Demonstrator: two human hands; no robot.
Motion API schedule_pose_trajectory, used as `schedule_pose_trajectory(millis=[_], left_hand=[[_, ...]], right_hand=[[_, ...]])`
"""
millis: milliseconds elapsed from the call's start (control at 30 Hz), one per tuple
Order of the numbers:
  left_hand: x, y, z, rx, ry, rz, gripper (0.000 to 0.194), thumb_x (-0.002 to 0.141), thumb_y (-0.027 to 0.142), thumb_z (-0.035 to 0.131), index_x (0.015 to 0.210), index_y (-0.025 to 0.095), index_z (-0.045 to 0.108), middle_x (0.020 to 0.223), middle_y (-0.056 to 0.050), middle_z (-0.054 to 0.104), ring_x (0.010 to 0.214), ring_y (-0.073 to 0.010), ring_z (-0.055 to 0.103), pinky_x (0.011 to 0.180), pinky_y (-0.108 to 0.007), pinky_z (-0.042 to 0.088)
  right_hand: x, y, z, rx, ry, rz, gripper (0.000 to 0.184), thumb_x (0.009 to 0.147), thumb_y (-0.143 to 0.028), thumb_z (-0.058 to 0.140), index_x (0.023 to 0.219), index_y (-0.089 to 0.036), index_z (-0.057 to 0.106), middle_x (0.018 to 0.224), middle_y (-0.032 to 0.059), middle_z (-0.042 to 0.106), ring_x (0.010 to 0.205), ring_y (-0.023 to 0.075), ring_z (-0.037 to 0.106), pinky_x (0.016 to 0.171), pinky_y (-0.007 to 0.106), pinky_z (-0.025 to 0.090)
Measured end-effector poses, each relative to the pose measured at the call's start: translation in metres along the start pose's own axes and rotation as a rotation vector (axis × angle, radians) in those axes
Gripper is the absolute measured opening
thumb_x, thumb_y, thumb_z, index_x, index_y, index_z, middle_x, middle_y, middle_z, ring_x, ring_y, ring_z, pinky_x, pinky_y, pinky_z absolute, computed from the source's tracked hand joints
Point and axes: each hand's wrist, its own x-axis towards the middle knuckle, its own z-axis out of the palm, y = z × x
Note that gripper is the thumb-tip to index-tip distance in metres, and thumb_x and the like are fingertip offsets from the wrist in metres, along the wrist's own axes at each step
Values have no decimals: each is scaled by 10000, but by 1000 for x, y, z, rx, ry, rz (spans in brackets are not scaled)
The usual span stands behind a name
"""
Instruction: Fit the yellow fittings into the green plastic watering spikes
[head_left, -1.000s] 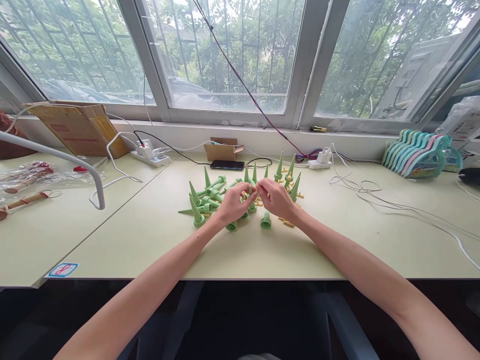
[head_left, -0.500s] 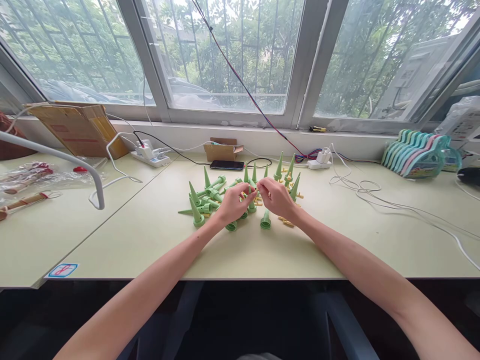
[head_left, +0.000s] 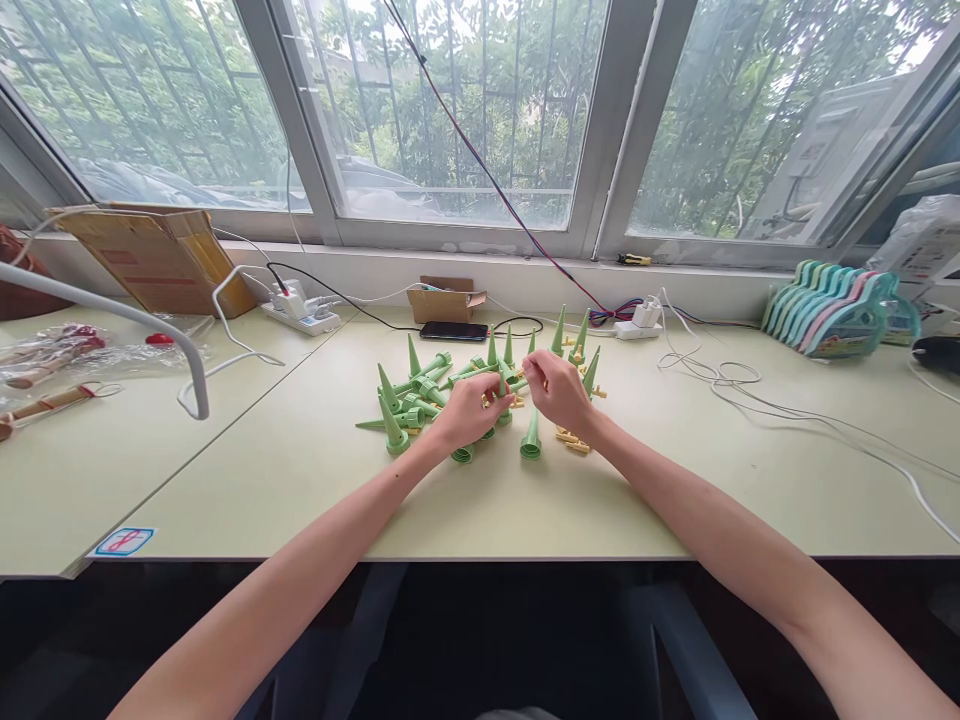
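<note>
My left hand (head_left: 471, 410) is closed around a small yellow plastic piece (head_left: 486, 402) that shows between its fingers. Right by its fingertips stands an upright green plastic spike (head_left: 503, 398); I cannot tell whether they touch it. My right hand (head_left: 556, 386) is in a pinch a little to the right, apart from the left. What its fingertips hold is too small to name. Beneath it a green spike (head_left: 531, 438) lies with its open threaded end toward me. More green spikes (head_left: 394, 432) stand and lie to the left, and yellow T-shaped pieces (head_left: 574, 441) lie at right.
Behind the pile are a phone (head_left: 454, 331) and a small open cardboard box (head_left: 446, 300). White cables (head_left: 739, 385) and a stack of pastel plastic items (head_left: 832, 310) lie at right. Power strips (head_left: 300, 316), a curved white bar (head_left: 196, 385) and a large carton (head_left: 154, 260) are at left.
My hands, together at the fingertips before, have come apart. The right has shifted slightly right, and the left has turned so that the yellow piece shows.
</note>
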Motion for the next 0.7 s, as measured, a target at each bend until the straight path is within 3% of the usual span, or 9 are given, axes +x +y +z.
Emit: schedule_pose_trajectory(millis=[233,700], left_hand=[[0,0,1,19,-44,-51,239,874,374,560,737,183,604,659,7,580,599,-130,468,613,-285,394],[0,8,-7,-306,180,-144,270,890,443,557,825,181,558,666,9,567,567,-110,483,573,-253,407]], right_hand=[[-1,2,2,20,18,-6,197,987,-275,395,832,-204,493,715,16,553,597,136,447,610,263,352],[-2,0,5,80,-58,-99,215,1007,-261,374,888,-193,540,868,67,622,711,157,523,658,276,393]])
